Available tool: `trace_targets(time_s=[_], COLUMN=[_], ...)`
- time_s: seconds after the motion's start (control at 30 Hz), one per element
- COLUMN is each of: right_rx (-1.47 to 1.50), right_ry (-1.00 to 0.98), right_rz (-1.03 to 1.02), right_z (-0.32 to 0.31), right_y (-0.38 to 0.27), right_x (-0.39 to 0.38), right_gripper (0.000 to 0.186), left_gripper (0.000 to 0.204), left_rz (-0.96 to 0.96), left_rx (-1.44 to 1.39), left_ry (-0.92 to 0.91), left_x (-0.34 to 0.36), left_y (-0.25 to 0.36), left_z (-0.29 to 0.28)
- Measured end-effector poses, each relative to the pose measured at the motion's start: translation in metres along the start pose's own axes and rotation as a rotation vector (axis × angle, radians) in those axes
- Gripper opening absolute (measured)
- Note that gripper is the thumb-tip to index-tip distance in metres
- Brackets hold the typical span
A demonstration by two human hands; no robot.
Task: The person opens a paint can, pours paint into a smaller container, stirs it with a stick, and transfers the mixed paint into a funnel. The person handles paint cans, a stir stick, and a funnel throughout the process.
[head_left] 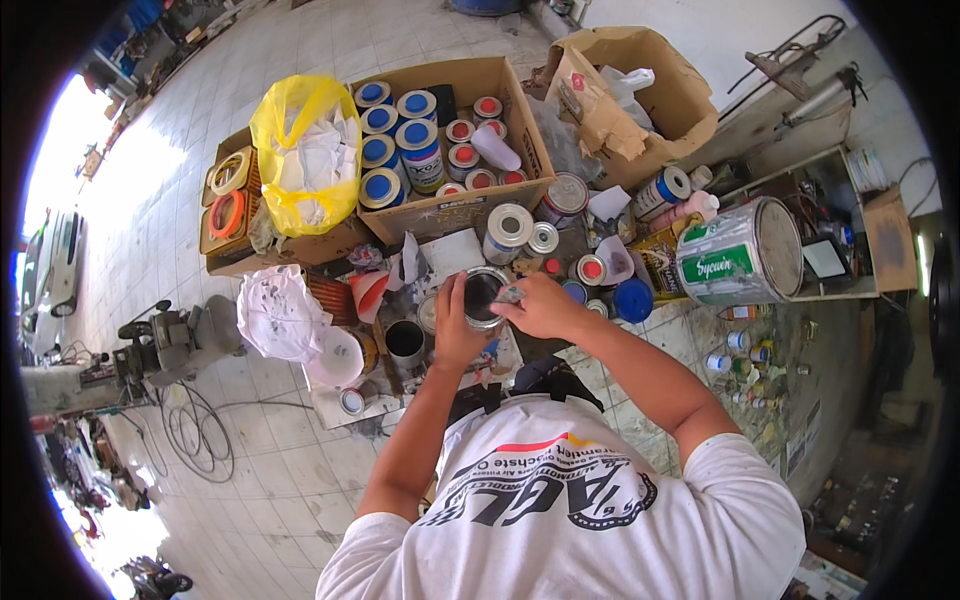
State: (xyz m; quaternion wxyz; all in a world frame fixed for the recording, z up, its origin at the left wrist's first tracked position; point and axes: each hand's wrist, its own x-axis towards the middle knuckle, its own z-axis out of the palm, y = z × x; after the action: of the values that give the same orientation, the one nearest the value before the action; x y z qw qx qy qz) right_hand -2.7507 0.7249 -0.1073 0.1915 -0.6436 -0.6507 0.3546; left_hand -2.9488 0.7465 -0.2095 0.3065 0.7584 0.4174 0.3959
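Note:
My left hand [458, 325] grips the left side of an open metal can [482, 292] with dark contents. My right hand [540, 310] is at the can's right rim, fingers closed on a small greyish item [511, 293] that I cannot make out. Left of these are a dark open container [405, 340], a red funnel-like piece [369, 294] and a pale cup [338, 358]. Small lidded cans [590, 268] stand to the right, and taller ones [509, 226] behind, on the cluttered work surface [452, 248].
A cardboard box [485, 215] of cans, a yellow bag [305, 155] and another box [660, 150] line the back. A large pail [740, 250] lies at the right. Machinery [180, 340] and coiled hose [195, 430] are at the left; small containers [740, 340] sit lower right.

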Motion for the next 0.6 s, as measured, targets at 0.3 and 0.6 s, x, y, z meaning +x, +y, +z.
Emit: trace_targets(time_s=[0.3, 0.6], right_rx=[0.050, 0.001], right_ry=[0.061, 0.284], right_rz=[-0.044, -0.053], right_z=[0.017, 0.039], right_y=[-0.007, -0.021], right_x=[-0.045, -0.070], right_gripper=[0.034, 0.035], left_gripper=[0.119, 0.123], left_rz=[0.073, 0.090], left_rx=[0.002, -0.043], left_ry=[-0.139, -0.233], left_x=[-0.023, -0.039], left_y=[0.015, 0.018], left_z=[-0.017, -0.031])
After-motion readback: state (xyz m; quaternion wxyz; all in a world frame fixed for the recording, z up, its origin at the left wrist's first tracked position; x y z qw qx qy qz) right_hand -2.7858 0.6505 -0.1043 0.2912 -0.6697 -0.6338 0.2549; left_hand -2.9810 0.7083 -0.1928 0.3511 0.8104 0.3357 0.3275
